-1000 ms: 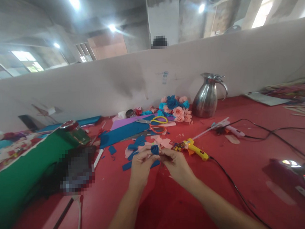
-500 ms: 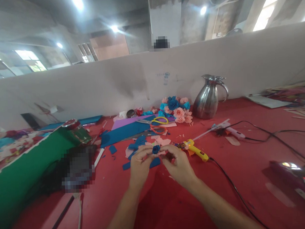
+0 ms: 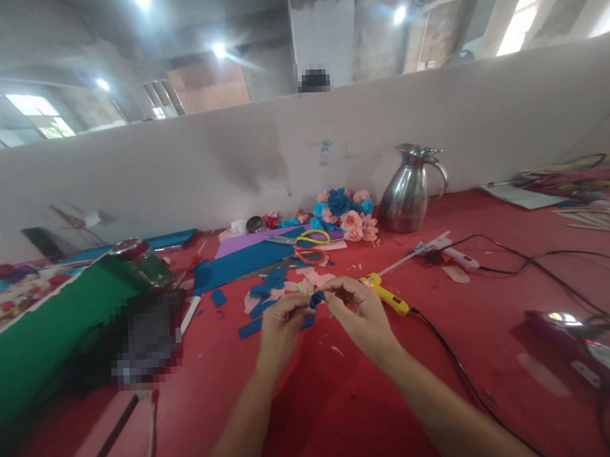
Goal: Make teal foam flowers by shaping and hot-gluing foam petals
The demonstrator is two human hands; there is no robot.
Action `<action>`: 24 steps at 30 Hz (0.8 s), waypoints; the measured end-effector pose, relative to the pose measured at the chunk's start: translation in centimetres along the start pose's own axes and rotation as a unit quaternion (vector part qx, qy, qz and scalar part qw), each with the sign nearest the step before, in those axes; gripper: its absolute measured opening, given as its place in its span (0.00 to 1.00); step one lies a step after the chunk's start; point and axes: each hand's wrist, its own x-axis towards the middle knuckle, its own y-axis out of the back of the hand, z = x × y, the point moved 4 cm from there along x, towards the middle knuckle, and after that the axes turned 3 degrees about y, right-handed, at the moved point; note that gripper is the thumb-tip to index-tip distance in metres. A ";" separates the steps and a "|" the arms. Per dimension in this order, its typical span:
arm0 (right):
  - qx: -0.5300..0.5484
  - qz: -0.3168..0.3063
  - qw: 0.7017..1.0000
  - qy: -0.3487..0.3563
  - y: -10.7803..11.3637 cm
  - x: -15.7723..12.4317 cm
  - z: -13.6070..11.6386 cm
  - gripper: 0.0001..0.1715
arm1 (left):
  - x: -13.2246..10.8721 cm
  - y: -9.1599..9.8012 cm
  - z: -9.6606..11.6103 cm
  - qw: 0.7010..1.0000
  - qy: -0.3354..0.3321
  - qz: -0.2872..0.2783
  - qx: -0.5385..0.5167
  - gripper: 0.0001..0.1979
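Observation:
Between my fingertips is a small dark blue paper flower, rolled like a rosebud. My left hand pinches it from the left, and my right hand grips its right side with thumb and fingers. Under and behind the hands lie loose blue paper pieces and pink paper petals. Just right of my right hand rests a yellow glue gun, its tip partly hidden by that hand. Yellow-handled scissors and orange-handled scissors lie farther back on blue paper sheets.
Finished pink and blue paper flowers stand near the white partition, beside a steel jug. A second glue gun trails its cord at right. A green box and a glass jar are at left on the red table.
The blue flower has tipped and turned between my fingers. My right hand's fingers have shifted up and closer around it. The whole view has swung slightly to the right.

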 end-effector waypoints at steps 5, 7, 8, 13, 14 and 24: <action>-0.014 0.003 1.000 0.013 0.2 0.1 -0.3 0.06 | -0.1 -0.4 -0.2 0.999 0.042 0.006 0.017 0.05; -0.017 0.002 1.000 0.010 0.2 0.2 -0.3 0.06 | -0.1 -0.5 0.0 0.999 0.029 0.010 0.032 0.06; -0.020 -0.001 1.000 0.008 0.2 0.3 -0.3 0.06 | -0.1 -0.5 0.1 0.999 0.023 0.011 0.039 0.06; -0.039 -0.006 0.999 0.001 0.1 0.3 -0.3 0.06 | -0.1 -0.8 0.2 0.999 0.005 -0.011 0.049 0.07; -0.040 -0.006 0.999 0.001 0.1 0.3 -0.2 0.06 | -0.1 -0.9 0.2 0.999 0.000 -0.018 0.050 0.07; -0.122 -0.039 0.991 -0.034 -0.4 0.1 1.1 0.11 | 0.5 1.6 -0.7 0.994 0.022 0.103 -0.007 0.07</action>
